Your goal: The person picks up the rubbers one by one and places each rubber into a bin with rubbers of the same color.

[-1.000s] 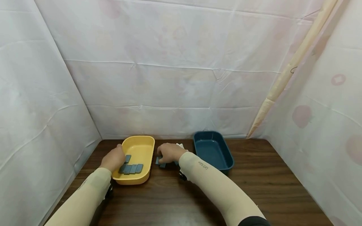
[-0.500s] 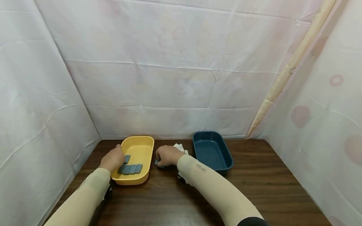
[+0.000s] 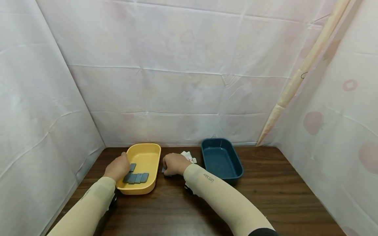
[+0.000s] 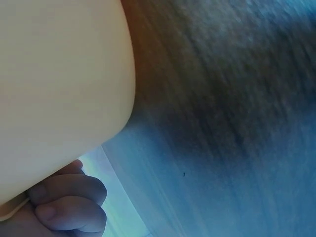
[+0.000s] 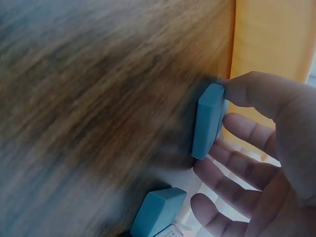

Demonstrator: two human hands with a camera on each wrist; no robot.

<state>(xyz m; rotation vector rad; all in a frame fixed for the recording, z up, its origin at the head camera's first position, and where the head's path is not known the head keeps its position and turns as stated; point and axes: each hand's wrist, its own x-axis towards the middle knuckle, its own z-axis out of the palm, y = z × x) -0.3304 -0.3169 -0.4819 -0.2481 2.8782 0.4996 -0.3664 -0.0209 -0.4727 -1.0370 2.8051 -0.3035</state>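
My left hand [image 3: 118,167] grips the left rim of a yellow tray [image 3: 147,154], its fingers [image 4: 74,212] curled against the wall in the left wrist view. Inside the tray lie several blue-grey tiles [image 3: 138,178], most of them in a row near the front. Right of the tray, my right hand [image 3: 175,164] is down at the table. The right wrist view shows its thumb and fingers around a blue-grey tile [image 5: 207,123], the thumb touching one end. A second tile [image 5: 157,212] lies close by. The head view mostly hides both behind the hand.
A small pile of white pieces [image 3: 189,156], one with a red mark, sits just beyond the right hand. Further right stands a dark blue tray [image 3: 220,160] with nothing in it. White curtains hang behind the wooden table [image 3: 183,209] and at both sides.
My right hand has shifted slightly left and its fingers have drawn in over the tiles, which show less now. The left hand stays on the yellow tray.
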